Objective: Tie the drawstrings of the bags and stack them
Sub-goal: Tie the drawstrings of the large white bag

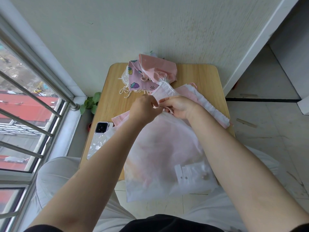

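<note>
A large translucent white bag (pixel 167 153) with pinkish contents lies on the small wooden table (pixel 207 76) and hangs over its near edge. At the bag's gathered neck, my left hand (pixel 143 109) and my right hand (pixel 179 106) both pinch its pink drawstring (pixel 168 109), fingers curled. Behind my hands lies a pink-and-white bag (pixel 200 99) stretching to the right edge. At the far side sits a heap of bags: a plain pink one (pixel 157 67) and a strawberry-print one (pixel 137 79), with loose white cords (pixel 124 91).
A phone (pixel 98 139) in a patterned case lies at the table's left edge. A small green plant (pixel 91 102) stands on the floor by the window railing (pixel 33 97) on the left. A wall is behind the table.
</note>
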